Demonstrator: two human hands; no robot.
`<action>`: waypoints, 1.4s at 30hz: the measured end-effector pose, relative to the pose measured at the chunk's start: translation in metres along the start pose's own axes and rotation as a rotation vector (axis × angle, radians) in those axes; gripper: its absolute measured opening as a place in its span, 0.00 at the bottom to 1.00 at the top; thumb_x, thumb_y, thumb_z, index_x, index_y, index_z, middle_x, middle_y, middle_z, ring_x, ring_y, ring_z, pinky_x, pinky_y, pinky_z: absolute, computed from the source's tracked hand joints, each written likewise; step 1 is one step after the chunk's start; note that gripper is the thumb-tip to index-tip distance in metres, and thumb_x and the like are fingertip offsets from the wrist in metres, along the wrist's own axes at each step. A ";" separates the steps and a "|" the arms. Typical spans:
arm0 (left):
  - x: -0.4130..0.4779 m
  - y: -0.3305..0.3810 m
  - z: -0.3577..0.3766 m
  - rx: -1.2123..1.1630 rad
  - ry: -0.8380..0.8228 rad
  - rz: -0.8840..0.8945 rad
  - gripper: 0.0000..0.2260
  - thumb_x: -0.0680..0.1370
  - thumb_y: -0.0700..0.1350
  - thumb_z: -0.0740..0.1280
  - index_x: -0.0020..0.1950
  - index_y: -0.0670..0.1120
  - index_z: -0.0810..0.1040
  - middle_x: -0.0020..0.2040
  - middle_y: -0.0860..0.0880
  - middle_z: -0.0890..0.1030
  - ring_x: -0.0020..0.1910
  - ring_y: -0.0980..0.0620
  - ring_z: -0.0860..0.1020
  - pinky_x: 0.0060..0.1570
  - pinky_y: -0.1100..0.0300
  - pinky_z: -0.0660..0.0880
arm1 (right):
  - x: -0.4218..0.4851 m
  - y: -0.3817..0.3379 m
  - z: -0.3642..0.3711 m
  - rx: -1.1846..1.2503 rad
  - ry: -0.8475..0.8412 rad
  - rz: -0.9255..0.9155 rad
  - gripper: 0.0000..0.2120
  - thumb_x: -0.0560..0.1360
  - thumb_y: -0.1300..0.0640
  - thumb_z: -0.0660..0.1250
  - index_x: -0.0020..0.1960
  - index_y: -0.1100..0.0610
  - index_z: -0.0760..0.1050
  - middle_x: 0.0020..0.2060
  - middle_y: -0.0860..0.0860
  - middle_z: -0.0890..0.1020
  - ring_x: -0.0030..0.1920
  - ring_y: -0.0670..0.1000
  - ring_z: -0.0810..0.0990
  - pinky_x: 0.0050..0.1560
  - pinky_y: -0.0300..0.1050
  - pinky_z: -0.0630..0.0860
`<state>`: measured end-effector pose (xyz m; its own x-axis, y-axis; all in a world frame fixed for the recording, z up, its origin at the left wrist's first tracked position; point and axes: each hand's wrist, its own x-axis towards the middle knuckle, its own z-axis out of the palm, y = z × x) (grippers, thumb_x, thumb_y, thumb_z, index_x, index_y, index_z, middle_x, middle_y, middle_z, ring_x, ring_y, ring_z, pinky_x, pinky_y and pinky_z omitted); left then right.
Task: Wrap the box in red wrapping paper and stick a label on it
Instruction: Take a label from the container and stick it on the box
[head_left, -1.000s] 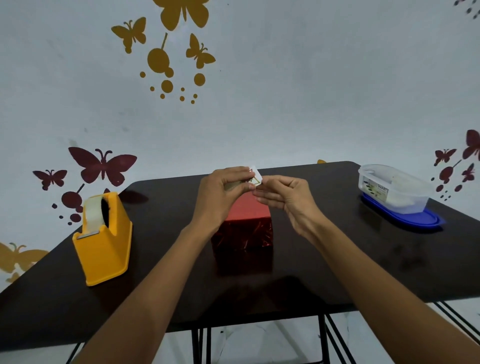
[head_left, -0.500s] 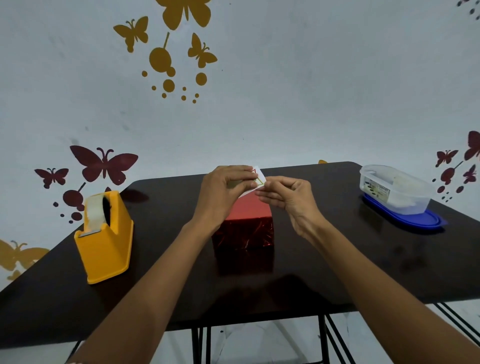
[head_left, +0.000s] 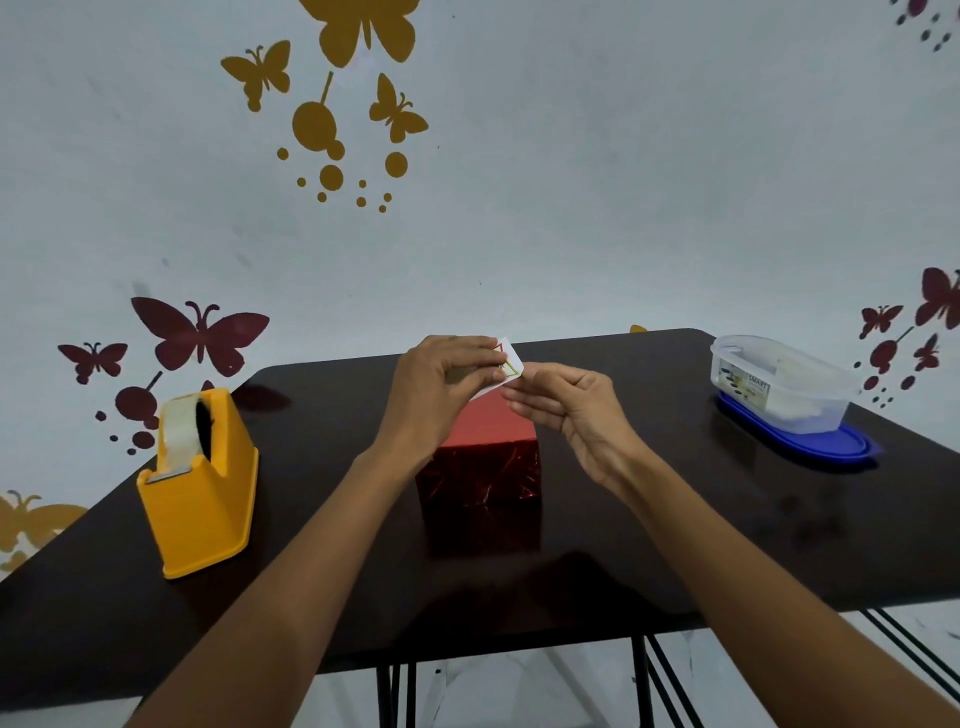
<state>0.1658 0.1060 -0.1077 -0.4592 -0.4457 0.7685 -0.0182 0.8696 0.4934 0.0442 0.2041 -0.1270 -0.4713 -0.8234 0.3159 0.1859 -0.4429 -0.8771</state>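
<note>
**Label held above wrapped box**

Left hand (head_left: 441, 387) is raised over the box (head_left: 480, 460), with the thumb and curled fingers pinching a small white label (head_left: 510, 361). The label has red and green print on it, too small to read. It sits tilted, its right end poking out past the fingertips. It is up in the air, above the far edge of the box top and not touching it.

Right hand (head_left: 569, 410) is just right of the label, palm turned inward and fingers half curled and close together. The fingertips are right at the label's lower right edge. Cannot tell if they grip it or just sit beside it.

The box stands near the middle of the dark table (head_left: 675, 545), fully covered in red paper. The top face is plain red and the front face is shiny and crinkled. Both forearms reach in from the near edge, one on each side of the box.

An orange tape dispenser (head_left: 200, 488) with a roll of clear tape is on the left of the table, well apart from the box. At far right, a clear plastic tub (head_left: 779, 387) with something white inside sits on a blue lid (head_left: 810, 447).

Behind is a pale wall (head_left: 623, 182) with butterfly stickers (head_left: 200, 332) in dark red and mustard.
</note>
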 end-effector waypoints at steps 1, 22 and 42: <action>0.001 0.000 0.000 0.013 0.001 0.011 0.08 0.70 0.40 0.74 0.48 0.47 0.85 0.50 0.58 0.81 0.54 0.57 0.77 0.56 0.65 0.72 | 0.000 0.000 0.000 0.005 0.009 -0.005 0.06 0.76 0.64 0.64 0.46 0.66 0.79 0.37 0.57 0.85 0.40 0.52 0.85 0.44 0.40 0.81; 0.000 -0.001 0.004 0.070 0.012 0.084 0.08 0.69 0.40 0.74 0.48 0.46 0.85 0.49 0.58 0.81 0.52 0.62 0.74 0.52 0.77 0.66 | -0.004 0.001 -0.001 0.027 0.020 0.003 0.05 0.74 0.63 0.66 0.44 0.64 0.80 0.37 0.56 0.85 0.40 0.51 0.85 0.40 0.38 0.80; 0.000 0.000 0.008 0.031 -0.020 0.094 0.08 0.70 0.40 0.74 0.48 0.47 0.85 0.49 0.58 0.81 0.52 0.60 0.76 0.53 0.70 0.71 | -0.005 0.002 -0.002 0.028 0.090 -0.043 0.06 0.75 0.68 0.63 0.42 0.64 0.78 0.31 0.55 0.84 0.34 0.50 0.84 0.36 0.37 0.80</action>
<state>0.1587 0.1078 -0.1105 -0.4776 -0.3580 0.8023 -0.0014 0.9135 0.4068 0.0453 0.2077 -0.1308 -0.5548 -0.7687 0.3182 0.1872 -0.4880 -0.8526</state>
